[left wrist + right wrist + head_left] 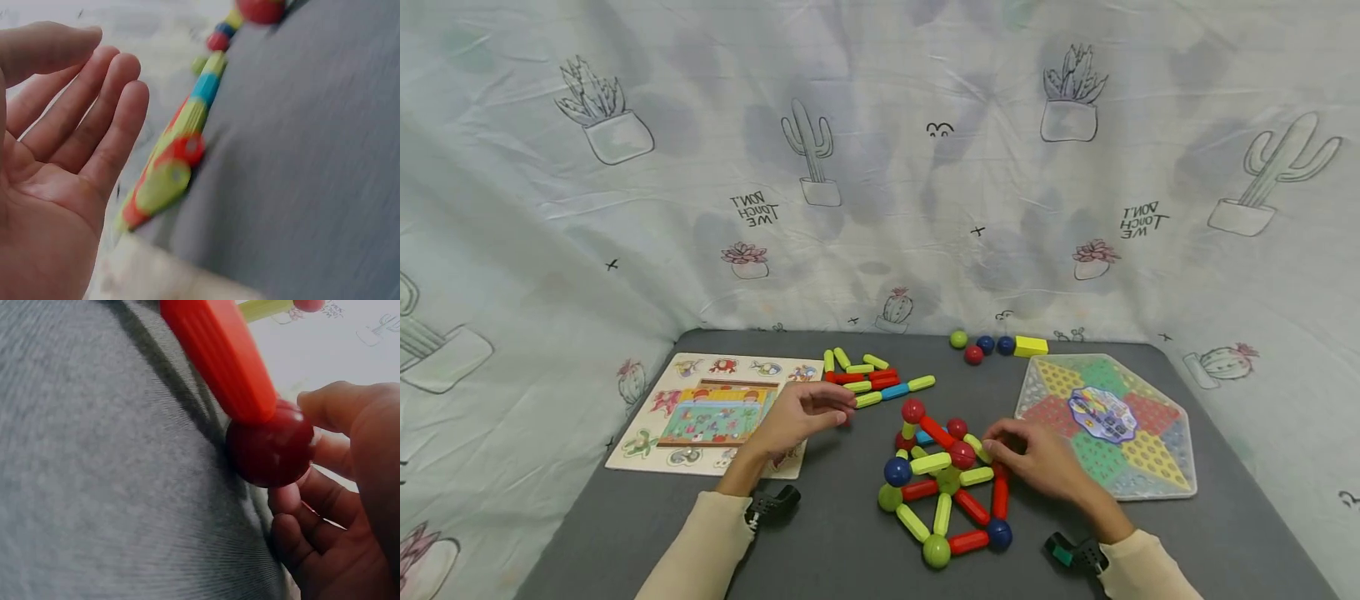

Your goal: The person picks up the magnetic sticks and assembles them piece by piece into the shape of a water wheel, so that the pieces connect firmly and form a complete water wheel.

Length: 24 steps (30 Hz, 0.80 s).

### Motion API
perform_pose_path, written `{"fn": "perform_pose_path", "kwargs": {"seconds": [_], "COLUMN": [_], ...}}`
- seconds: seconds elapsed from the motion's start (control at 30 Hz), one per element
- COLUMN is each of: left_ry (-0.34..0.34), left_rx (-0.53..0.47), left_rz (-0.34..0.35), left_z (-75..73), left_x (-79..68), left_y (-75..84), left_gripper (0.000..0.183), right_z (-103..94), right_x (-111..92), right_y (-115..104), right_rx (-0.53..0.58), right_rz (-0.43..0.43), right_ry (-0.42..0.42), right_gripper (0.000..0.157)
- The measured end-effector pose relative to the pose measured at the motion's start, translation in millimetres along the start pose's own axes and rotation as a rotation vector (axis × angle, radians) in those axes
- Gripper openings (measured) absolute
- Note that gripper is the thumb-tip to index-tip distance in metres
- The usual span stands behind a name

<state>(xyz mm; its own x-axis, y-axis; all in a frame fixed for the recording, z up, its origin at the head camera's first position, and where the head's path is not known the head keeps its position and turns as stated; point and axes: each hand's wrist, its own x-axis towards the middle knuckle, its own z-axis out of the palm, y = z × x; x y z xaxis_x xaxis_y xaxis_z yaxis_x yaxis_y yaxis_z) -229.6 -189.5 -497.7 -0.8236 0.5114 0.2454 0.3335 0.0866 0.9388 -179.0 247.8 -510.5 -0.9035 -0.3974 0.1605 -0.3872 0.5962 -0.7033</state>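
At the lower centre of the head view stood the toy frame [948,479]; the right hand [1037,457] gripped its red ball [272,450], the left hand [805,414] was wide and empty; a hard pull could detach sticks [972,507]

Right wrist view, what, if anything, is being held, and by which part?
The right hand seems to hold the dark red ball, by its side away from the red rod.
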Motion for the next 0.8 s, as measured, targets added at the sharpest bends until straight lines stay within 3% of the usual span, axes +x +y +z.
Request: {"fn": "perform_pose_path", "kwargs": {"seconds": [0.07, 0.17, 0.3, 0.4, 0.5, 0.6, 0.8], "left_ry": [0.044, 0.095, 0.122, 0.104, 0.063, 0.018, -0.045], "left_rx": [0.012, 0.126, 0.433, 0.668, 0.811, 0.874, 0.898], "left_rz": [-0.007, -0.034, -0.042, 0.012, 0.078, 0.100, 0.055], "left_z": [-7.9, -11.4, -7.3, -3.5, -1.7, -2.5, -4.9], "left_x": [-3.9, -5.7, -3.2, -0.2, 1.3, 0.2, -3.8], "left_y": [-2.9, -6.7, -8.4, -6.5, -2.8, 0.6, 3.2], "left_gripper": [0.030, 0.030, 0.038, 0.042, 0.038, 0.033, 0.029], "right_z": [0.8, 1.5, 1.7, 2.4, 3.7, 4.7, 5.5], "right_x": [1, 1, 1, 1, 2, 2, 2], "right_y": [1, 2, 2, 2, 2, 2, 3], "right_rx": [0.029, 0.060, 0.078, 0.082, 0.091, 0.104, 0.111], "right_rz": [0.000, 0.007, 0.021, 0.023, 0.018, 0.008, 0.002], "right_ry": [-0.014, -0.023, -0.024, -0.024, -0.026, -0.028, -0.023], "right_gripper": [0.008, 0.008, 0.007, 0.005, 0.005, 0.004, 0.004]}}
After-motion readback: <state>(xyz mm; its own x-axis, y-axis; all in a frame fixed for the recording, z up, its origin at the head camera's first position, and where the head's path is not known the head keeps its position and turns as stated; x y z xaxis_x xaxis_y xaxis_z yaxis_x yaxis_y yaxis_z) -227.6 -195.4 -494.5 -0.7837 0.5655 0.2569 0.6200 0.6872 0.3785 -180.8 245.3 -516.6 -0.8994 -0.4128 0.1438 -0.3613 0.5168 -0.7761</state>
